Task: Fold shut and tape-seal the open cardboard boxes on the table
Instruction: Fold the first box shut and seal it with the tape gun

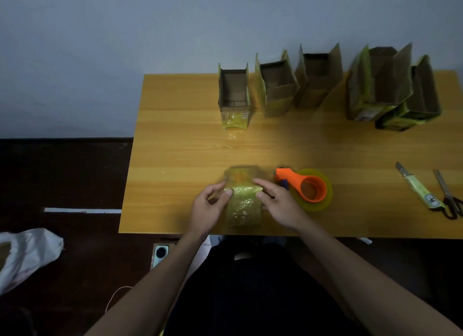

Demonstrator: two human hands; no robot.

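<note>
Gripping small box (242, 205) near table (175, 147) front edge: left hand (209, 207), right hand (278, 205) fingers curled on its sides. Tape dispenser (309, 189) touching right hand; open boxes (318, 85) well behind.

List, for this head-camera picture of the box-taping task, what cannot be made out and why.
Head view only:
- Small box between left hand and right hand: motion blur and fingers hide its flaps and seam.
- Label on the leftmost open box: too small to read.
- Scissors: handles cut off by the right edge.
- Far-right boxes: blurred, overlapping.
</note>
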